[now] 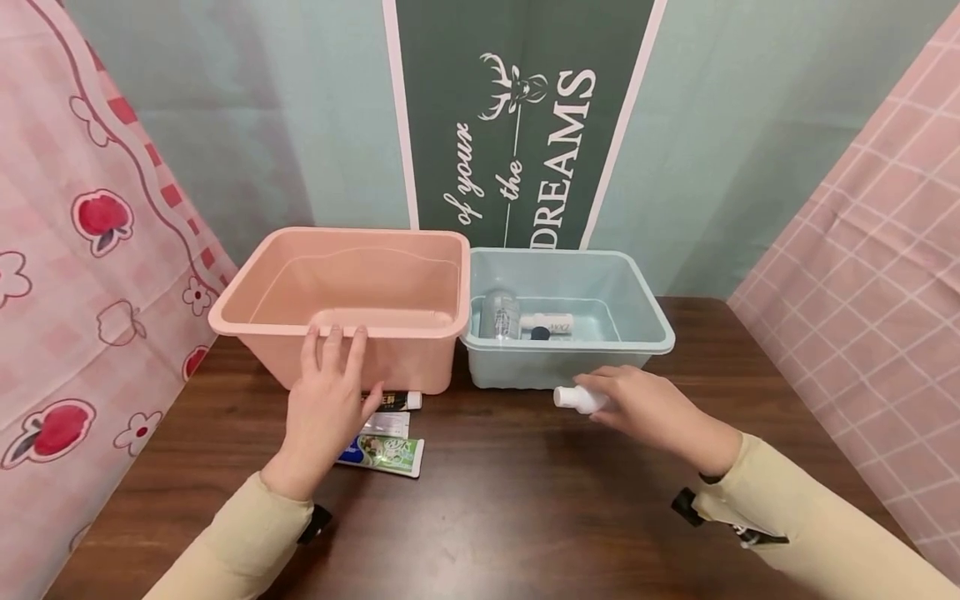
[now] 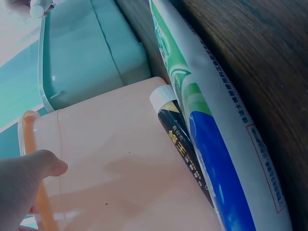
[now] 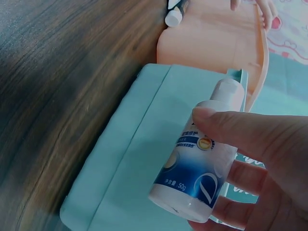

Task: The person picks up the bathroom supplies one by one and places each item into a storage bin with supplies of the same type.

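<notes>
My right hand [image 1: 637, 404] pinches a small white bottle [image 3: 192, 163] with a blue label, thumb on one side and fingers behind. The bottle is tilted in front of the light blue bin [image 1: 525, 370], below its near rim. My left hand [image 1: 327, 406] rests its fairly straight fingers at the near rim of the pink bin [image 1: 412, 358]. In the left wrist view its thumb [image 2: 48, 163] lies outside that rim. Partly under the left hand are a black tube with a white cap [image 1: 393, 402], a pale packet [image 1: 388, 425] and a green-and-blue toothpaste tube [image 1: 390, 454].
Inside the blue bin lie a clear bottle [image 1: 499, 315], a white bottle [image 1: 557, 322] and something with a dark cap [image 1: 540, 333]. Both bins stand side by side on the dark wooden table [image 1: 480, 525]. Behind hangs a green cloth [image 1: 337, 108]; pink cloths flank both sides.
</notes>
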The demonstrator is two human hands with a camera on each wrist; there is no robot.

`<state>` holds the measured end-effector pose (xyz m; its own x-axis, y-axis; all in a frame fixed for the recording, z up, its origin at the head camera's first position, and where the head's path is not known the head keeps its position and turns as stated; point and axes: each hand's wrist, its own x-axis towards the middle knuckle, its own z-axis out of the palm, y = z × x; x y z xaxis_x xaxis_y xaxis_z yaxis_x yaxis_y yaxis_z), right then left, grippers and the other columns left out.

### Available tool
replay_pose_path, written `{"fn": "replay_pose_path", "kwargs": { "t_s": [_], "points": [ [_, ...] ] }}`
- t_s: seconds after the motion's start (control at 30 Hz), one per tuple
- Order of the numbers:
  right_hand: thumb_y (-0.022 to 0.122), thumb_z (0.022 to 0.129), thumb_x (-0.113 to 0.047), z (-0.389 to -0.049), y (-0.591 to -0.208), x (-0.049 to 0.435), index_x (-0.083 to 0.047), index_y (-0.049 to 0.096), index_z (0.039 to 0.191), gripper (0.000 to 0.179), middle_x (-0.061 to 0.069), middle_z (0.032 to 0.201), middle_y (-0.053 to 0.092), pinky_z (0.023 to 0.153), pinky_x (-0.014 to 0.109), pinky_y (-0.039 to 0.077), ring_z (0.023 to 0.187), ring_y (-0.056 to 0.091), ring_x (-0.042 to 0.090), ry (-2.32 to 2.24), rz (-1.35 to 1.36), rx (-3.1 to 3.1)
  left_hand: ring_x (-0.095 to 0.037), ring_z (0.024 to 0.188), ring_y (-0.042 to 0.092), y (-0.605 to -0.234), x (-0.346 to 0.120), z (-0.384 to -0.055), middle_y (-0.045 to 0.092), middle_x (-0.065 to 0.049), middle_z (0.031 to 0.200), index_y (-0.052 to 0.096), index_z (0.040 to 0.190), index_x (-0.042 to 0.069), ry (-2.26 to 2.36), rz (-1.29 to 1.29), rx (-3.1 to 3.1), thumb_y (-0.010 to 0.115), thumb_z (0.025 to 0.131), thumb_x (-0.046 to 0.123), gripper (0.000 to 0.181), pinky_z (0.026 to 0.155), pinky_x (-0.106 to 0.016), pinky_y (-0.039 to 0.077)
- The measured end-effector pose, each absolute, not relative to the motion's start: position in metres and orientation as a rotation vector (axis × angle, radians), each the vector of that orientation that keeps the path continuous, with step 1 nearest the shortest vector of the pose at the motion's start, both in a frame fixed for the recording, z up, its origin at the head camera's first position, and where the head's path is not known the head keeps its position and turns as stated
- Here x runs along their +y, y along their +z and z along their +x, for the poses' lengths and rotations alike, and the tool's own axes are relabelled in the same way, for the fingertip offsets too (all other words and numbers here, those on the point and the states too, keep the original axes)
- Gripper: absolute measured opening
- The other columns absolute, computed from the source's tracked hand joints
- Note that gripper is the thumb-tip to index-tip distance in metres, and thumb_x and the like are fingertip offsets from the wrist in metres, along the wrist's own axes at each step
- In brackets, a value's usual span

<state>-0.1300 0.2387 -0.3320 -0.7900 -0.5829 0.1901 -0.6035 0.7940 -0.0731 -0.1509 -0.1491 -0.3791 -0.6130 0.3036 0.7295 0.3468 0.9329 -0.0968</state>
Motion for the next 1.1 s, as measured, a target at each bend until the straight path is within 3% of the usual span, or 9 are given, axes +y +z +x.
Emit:
{"fn": "replay_pose_path", "kwargs": {
  "t_s": [0.47, 1.1],
  "points": [
    [0.080, 0.068, -0.009, -0.128, -0.325, 0.253, -0.010, 0.067, 0.110, 0.044, -0.001, 0.095, 0.065, 0.062, 0.037, 0.051, 0.083, 0.063, 0.019, 0.177, 0.904, -2.801, -0.053, 0.119, 0.036, -0.382, -0.149, -0.151, 0.044, -0.030, 0.125, 0.046, 0.131, -0.002, -0.075, -0.458, -2.262, 0.078, 0.065, 0.030, 0.080, 0.045, -0.050, 0.050],
    [0.079, 0.068, -0.009, -0.132, -0.307, 0.265, -0.005, 0.066, 0.112, 0.046, 0.009, 0.104, 0.066, 0.071, 0.044, 0.051, 0.095, 0.063, 0.028, 0.172, 0.887, -2.778, -0.054, 0.121, 0.034, -0.382, -0.150, -0.153, 0.044, -0.031, 0.125, 0.045, 0.132, -0.002, -0.083, -0.465, -2.256, 0.077, 0.066, 0.031, 0.081, 0.046, -0.052, 0.050]
  ]
}}
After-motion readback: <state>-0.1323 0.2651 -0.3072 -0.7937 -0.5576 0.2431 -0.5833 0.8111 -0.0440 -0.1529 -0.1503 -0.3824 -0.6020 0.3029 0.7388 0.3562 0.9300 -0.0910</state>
